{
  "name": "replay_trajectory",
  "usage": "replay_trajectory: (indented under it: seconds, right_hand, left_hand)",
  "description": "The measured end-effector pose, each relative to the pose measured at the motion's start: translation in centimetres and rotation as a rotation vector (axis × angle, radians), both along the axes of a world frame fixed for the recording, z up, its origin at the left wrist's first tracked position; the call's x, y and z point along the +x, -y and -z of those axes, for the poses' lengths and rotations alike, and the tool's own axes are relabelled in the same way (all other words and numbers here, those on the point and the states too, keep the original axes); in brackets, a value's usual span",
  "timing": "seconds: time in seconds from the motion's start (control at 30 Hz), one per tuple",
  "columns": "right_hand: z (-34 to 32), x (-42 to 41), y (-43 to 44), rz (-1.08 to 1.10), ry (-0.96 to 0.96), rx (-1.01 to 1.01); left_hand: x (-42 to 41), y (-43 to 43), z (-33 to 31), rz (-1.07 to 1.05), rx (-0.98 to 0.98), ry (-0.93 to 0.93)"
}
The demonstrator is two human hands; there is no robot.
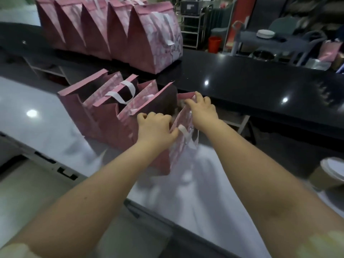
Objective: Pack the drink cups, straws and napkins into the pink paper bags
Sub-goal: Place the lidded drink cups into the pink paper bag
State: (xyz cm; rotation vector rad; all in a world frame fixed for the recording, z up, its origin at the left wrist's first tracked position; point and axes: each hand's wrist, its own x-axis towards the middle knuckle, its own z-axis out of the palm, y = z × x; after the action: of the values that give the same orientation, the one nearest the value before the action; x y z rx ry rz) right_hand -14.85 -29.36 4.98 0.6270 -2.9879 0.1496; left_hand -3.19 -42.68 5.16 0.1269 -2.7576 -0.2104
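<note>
Pinching the rim of an open pink paper bag (183,146) with a white strip handle, the left hand (156,127) curls thumb and fingers over the bag's edge at 9 o'clock. The right hand (202,108) grips the far rim at 1 o'clock, so the mouth lies between both sets of fingers. It stands on the glossy white counter (214,183) (contents hidden), touching a row of open pink bags (104,108) at 10 o'clock, with a lidded brown paper cup (329,174) well apart at 4 o'clock.

White counter (37,131) holds open pink bags (109,120) and 1 lidded cup (328,175).
</note>
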Motion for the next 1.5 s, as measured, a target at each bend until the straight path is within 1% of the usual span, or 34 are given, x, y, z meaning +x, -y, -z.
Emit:
replay_trajectory:
  seconds: [0.13,0.23,0.3,0.37,0.47,0.57,0.8,1.0,1.1,1.27,1.4,1.5]
  right_hand:
    - [1.0,0.1,-1.5,0.035,-0.188,-0.066]
    - [1.7,1.1,-4.3,0.052,-0.236,-0.197]
    - [2.0,2.7,-6.3,0.072,-0.275,-0.293]
    - [2.1,4.9,-8.3,0.108,-0.319,-0.348]
    - [2.0,8.8,-11.7,0.161,-0.408,-0.376]
    - [1.7,12.7,-15.5,0.272,-0.418,-0.34]
    - [1.1,21.2,-23.6,0.558,-0.414,-0.294]
    - [1.8,26.8,-26.8,0.664,-0.403,-0.24]
    - [2.1,28.6,-27.2,0.696,-0.373,-0.234]
    - [1.0,30.9,-27.4,0.712,-0.415,-0.237]
    - [0.4,33.5,-29.0,0.79,-0.396,-0.229]
    - [0.2,36.0,-30.9,0.84,-0.406,-0.264]
  left_hand:
    - [1.3,0.7,0.9,0.05,0.038,-0.082]
    - [2.0,0.7,1.2,0.133,0.063,-0.158]
    - [2.2,0.4,1.3,0.189,0.065,-0.204]
    - [2.3,-0.3,1.5,0.262,0.071,-0.253]
    - [2.1,-2.3,1.9,0.388,0.123,-0.33]
    - [1.7,-5.5,2.0,0.529,0.149,-0.377]
    - [3.2,-14.7,2.1,0.811,0.229,-0.337]
    - [5.8,-18.2,2.8,0.985,0.198,-0.295]
    - [6.9,-19.3,2.9,1.007,0.158,-0.261]
    - [8.1,-22.0,1.5,0.999,0.069,-0.218]
    - [10.1,-25.8,-0.1,1.037,0.048,-0.2]
    - [12.6,-29.5,-0.7,1.071,0.025,-0.206]
